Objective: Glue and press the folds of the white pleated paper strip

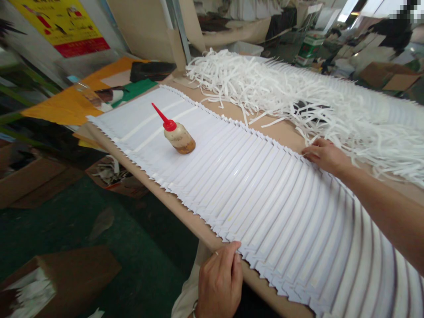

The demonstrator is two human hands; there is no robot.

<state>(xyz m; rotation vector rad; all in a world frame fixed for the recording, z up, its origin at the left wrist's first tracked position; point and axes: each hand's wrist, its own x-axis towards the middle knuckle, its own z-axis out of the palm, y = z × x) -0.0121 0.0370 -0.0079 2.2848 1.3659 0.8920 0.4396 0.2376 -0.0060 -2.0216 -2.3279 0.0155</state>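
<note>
White sheets lie overlapped in a long row along a brown work table, their notched ends forming both edges. Pale strips run crosswise on them. At the near edge, my left hand is closed, thumb and forefinger pinched at one end of a white strip. Across the row, my right hand has its fingers pressed together at the strip's far end; its fingertips are partly hidden. A squeeze bottle with a red nozzle, holding brownish residue, stands tilted in view on the sheets to the left.
A heap of loose white strips covers the table's far side, with a dark object among them. Orange sheets and a clear bottle lie at the left end. Boxes of scraps stand on the green floor.
</note>
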